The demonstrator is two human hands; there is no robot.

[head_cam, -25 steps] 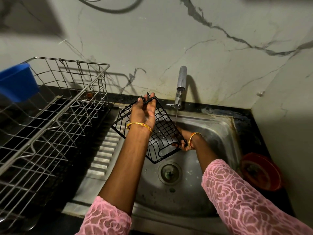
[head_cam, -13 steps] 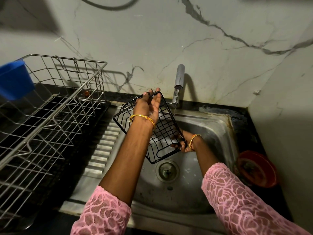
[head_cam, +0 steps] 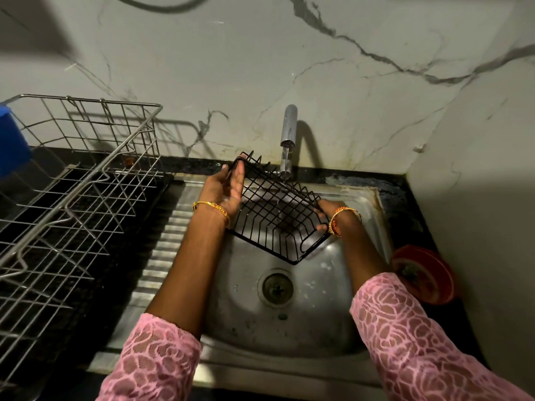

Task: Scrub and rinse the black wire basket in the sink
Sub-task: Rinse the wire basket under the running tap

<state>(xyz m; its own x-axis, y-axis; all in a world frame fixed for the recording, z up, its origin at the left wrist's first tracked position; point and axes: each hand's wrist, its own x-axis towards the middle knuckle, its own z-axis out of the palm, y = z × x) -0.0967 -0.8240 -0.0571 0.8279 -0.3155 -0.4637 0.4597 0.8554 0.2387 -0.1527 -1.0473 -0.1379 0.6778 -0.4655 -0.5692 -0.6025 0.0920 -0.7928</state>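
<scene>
Head view, right hand (head_cam: 325, 217) behind basket (head_cam: 278, 218)

The black wire basket (head_cam: 275, 215) is a square, shallow grid of thin bars with upturned sides. It is held tilted above the steel sink (head_cam: 292, 328), open side up, its far edge just under the tap (head_cam: 289, 125), whose thin stream falls onto it.

steel rack (head_cam: 78, 180); red bowl (head_cam: 425, 274) — counter
</scene>
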